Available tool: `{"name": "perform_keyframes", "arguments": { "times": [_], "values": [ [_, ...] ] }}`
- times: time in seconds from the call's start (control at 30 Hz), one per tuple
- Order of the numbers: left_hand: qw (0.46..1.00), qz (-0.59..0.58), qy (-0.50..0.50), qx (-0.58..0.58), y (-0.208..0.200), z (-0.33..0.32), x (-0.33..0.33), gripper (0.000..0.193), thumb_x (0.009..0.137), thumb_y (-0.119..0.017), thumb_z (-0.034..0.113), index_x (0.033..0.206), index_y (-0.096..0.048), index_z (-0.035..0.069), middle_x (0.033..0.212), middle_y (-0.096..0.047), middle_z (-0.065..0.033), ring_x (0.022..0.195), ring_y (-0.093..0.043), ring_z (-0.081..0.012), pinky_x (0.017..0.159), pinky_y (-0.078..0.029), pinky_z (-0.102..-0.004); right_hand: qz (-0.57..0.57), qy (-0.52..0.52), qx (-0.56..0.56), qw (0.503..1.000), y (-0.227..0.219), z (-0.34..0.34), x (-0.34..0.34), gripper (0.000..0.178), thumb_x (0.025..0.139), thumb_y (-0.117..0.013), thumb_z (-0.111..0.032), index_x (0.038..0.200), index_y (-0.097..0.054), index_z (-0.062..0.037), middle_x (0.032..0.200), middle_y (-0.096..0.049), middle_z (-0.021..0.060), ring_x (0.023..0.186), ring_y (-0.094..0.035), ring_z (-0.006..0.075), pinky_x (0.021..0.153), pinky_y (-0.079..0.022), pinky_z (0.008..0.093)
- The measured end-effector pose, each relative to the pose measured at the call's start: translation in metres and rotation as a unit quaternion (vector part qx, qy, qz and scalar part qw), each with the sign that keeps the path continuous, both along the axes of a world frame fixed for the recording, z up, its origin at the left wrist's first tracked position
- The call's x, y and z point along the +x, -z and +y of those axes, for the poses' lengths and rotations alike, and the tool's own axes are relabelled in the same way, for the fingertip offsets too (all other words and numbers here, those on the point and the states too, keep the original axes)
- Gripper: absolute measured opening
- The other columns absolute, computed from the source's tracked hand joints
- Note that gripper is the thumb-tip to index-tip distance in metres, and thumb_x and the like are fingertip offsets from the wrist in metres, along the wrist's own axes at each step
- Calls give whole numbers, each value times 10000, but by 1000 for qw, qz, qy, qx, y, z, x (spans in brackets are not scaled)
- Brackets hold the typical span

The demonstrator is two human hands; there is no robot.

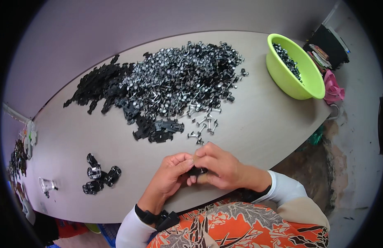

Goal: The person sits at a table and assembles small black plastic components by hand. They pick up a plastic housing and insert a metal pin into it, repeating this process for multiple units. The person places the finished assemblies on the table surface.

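Close to the table's front edge, my left hand (173, 172) and my right hand (221, 166) meet with fingers closed around a small black plastic chassis piece (195, 171). Fingers cover most of it; a small shiny wheel part seems to show at its right side. Just beyond my fingertips lie several loose silvery axles with small wheels (204, 123). Behind them spreads a large heap of wheel axles (179, 74). Flat black chassis pieces (164, 128) lie at the heap's near side, and more black chassis pieces (98, 82) are piled to its left.
A lime-green bowl (278, 78) with wheel axles inside stands at the far right, beside a pink bag (333, 87). On the left, several black parts with wheels (101, 175) sit grouped, and a clear plastic cup (45, 185) is near the left edge. A wall borders the table (249, 124).
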State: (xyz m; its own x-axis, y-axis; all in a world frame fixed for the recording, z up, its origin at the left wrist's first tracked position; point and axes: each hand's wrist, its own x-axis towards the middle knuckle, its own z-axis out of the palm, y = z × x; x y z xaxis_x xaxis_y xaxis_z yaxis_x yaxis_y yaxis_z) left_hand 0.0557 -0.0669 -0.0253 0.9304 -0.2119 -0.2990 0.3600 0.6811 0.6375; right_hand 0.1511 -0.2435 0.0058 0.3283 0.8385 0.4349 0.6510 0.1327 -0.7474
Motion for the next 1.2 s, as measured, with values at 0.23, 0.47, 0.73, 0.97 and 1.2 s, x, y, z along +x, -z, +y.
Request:
{"name": "perform_keyframes", "arguments": {
  "times": [0.23, 0.47, 0.73, 0.97, 1.2],
  "values": [
    [994, 0, -43, 103, -3, -1, 4, 136, 914, -603, 115, 967, -611, -10, 820, -649, -90, 620, -636, -136, 525, -521, -237, -189, 312, -87, 927, 6, -20, 113, 169, 732, -603, 14, 897, -577, -9, 847, -552, 136, 815, -577, 327, 720, -478, 384],
    [991, 14, -50, 122, -2, 1, 4, 155, 910, -610, 125, 972, -624, -15, 809, -649, -85, 602, -632, -129, 512, -511, -221, -46, 324, -123, 937, 23, -32, 120, 33, 695, -621, -33, 711, -599, -16, 716, -596, 92, 615, -561, 229, 572, -455, 339],
    [989, 24, -36, 142, -3, -1, 4, 168, 908, -599, 118, 972, -608, -37, 786, -655, -119, 579, -641, -159, 487, -517, -243, 352, 246, -315, 847, -4, -53, 101, 81, 716, -629, -90, 654, -606, -43, 551, -553, -1, 479, -477, 69, 463, -378, 230],
    [988, 35, -29, 149, -7, 2, 4, 320, 957, -543, 265, 1013, -615, -41, 845, -663, -125, 633, -650, -159, 546, -535, -246, 36, 258, -205, 943, 7, -62, 89, 105, 722, -575, -47, 814, -590, 0, 754, -554, 87, 593, -537, 207, 557, -442, 314],
    [994, 62, -41, 82, -12, 2, 5, 487, 991, -456, 361, 1128, -553, -96, 976, -648, -190, 788, -681, -247, 696, -572, -316, -143, 292, -191, 926, 16, -53, 59, 90, 743, -584, -8, 831, -595, 3, 849, -539, 129, 662, -562, 316, 613, -471, 390]
  ]
}}
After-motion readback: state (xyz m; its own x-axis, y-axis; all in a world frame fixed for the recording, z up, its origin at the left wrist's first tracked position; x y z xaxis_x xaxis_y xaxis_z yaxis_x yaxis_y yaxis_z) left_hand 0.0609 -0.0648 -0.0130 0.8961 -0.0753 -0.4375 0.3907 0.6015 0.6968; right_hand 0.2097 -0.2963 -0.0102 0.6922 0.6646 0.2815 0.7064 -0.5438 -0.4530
